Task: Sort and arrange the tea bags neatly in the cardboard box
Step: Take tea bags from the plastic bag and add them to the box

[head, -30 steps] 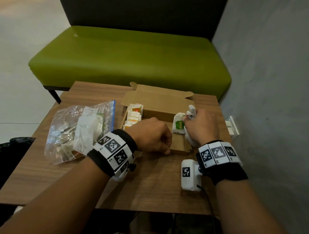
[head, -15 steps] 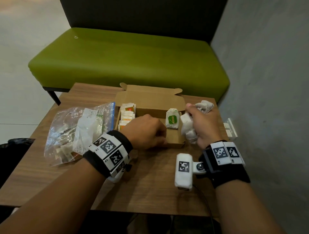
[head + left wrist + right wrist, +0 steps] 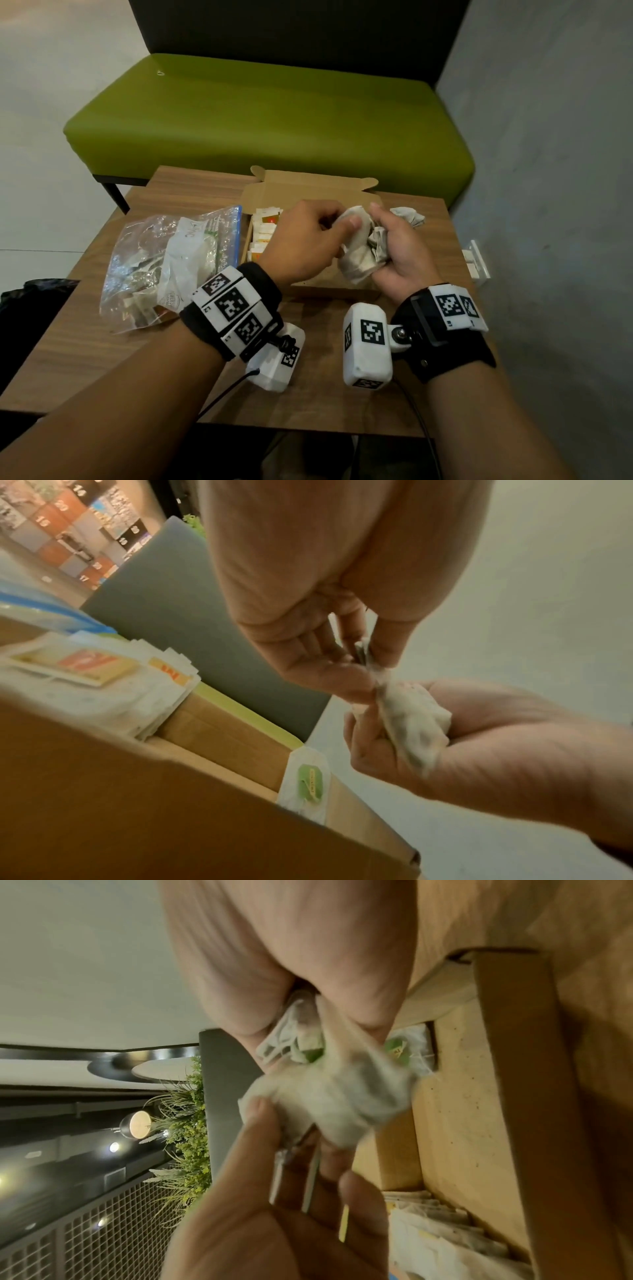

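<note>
A clump of tea bags point(image 3: 359, 253) is cupped in the right hand point(image 3: 397, 253) above the cardboard box point(image 3: 308, 186) while one is pinched by the left hand point(image 3: 305, 240) fingers point(image 3: 346, 680), seemingly to separate it for sorting.

Left hand point(image 3: 322, 653) pinches top of crumpled tea bags point(image 3: 411, 723). Right hand point(image 3: 479, 739) cups them from below. Cardboard box point(image 3: 171, 818) underneath, blurry. White packets point(image 3: 103, 685) stacked inside; green-tag tea bag point(image 3: 308, 780) maybe leaning on wall.

Office lounge: green bench point(image 3: 267, 113), numbered lockers point(image 3: 68, 520) (blurred), plant wall point(image 3: 188, 1123).
</note>
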A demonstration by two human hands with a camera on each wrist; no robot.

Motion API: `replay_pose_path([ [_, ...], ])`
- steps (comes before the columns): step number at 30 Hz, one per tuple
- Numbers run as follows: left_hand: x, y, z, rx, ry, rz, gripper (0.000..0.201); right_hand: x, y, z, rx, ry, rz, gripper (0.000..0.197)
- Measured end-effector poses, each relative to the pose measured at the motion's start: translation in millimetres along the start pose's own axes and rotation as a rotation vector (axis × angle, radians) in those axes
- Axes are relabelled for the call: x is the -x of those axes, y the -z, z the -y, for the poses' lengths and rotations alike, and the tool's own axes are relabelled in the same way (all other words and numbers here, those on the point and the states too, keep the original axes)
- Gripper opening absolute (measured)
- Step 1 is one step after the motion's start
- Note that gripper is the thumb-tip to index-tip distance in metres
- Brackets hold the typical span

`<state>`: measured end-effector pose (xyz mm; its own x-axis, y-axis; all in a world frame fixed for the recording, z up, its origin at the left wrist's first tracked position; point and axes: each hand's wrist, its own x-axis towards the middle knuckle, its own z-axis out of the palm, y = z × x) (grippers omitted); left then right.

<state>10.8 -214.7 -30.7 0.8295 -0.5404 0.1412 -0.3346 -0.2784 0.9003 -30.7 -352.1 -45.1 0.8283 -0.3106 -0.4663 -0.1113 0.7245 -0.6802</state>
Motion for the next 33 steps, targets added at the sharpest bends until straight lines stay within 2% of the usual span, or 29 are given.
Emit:
replay_pose_path([
  [1, -1, 1, 1, 0.047, 0.034, -0.019, 0.021, 0, 1, 0, -0.004, -0.008, 0.016, 0.047],
  [4, -1, 3, 2, 0.220, 0.148, -0.034, 0.014, -1, -2, 1, 0.011, 0.000, -0.015, 0.016],
  [5, -1, 2, 2, 0.276, 0.184, -0.025, 0.011, -1, -5, 0, 0.006, 0.000, -0.040, 0.011],
  [11, -2, 8, 5, 0.329, 0.258, -0.077, 0.008, -5, -6, 0, -0.038, 0.056, -0.238, 0.007],
  [13, -3, 12, 4, 0.370, 0.277, -0.079, 0.007, -4, -2, 3, -0.050, 0.075, -0.240, 0.009],
  [15, -2, 16, 2, 0.411, 0.280, -0.057, 0.008, -2, -1, 3, 0.026, 0.074, -0.179, 0.013],
  [17, -1, 18, 1, 0.395, 0.273, -0.057, 0.010, -1, -1, 0, 0.120, 0.069, -0.095, 0.029],
  [19, -1, 19, 3, 0.284, 0.243, -0.107, 0.010, 2, -2, -1, 0.194, 0.089, -0.041, 0.045],
  [22, 0, 22, 5, 0.225, 0.204, -0.182, 0.012, 5, -6, 2, 0.173, 0.138, 0.017, 0.059],
  [24, 0, 24, 4, 0.259, 0.197, -0.175, 0.017, 6, -7, 4, 0.166, 0.169, 0.018, 0.058],
  [26, 2, 24, 1, 0.289, 0.198, -0.139, 0.019, 6, -6, 4, 0.259, 0.171, 0.003, 0.051],
  [28, 4, 25, -1, 0.327, 0.211, -0.108, 0.020, 7, -4, 1, 0.383, 0.157, -0.005, 0.039],
  [30, 5, 25, -2, 0.359, 0.212, -0.096, 0.018, 6, -2, -1, 0.405, 0.151, 0.007, 0.027],
  [31, 5, 25, -1, 0.364, 0.210, -0.099, 0.016, 6, -2, -1, 0.398, 0.159, 0.016, 0.026],
  [33, 6, 25, -1, 0.355, 0.220, -0.105, 0.014, 5, -1, 0, 0.390, 0.178, 0.031, 0.036],
])
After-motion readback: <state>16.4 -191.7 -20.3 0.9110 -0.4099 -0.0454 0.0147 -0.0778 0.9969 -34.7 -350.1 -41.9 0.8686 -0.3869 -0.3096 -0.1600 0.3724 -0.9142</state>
